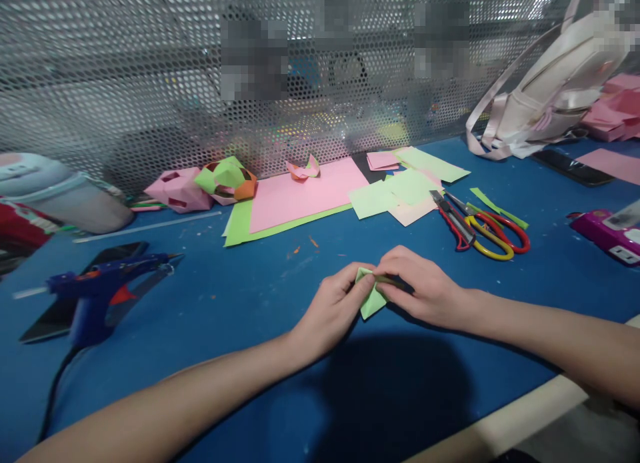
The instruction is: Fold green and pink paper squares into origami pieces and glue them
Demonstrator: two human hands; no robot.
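Note:
A small folded piece of light green paper (373,304) is held between both hands, low over the blue table (240,296). My left hand (333,306) pinches its left side, with the thumb lying across the front. At the upper right edge, my right hand (425,283) closes thumb and fingers on the same paper. Parts of the folds are hidden behind the fingers. Beyond the hands lie pale green sheets (373,197) and a large pink sheet (305,199) on top of a brighter green one.
On the right are a box cutter (455,223), scissors (493,239) and a magenta device (607,233). A blue glue gun (95,293) rests over a dark phone (47,323) at left. Folded paper shapes (227,179) stand near the perforated metal screen (165,83). A backpack (545,83) sits back right.

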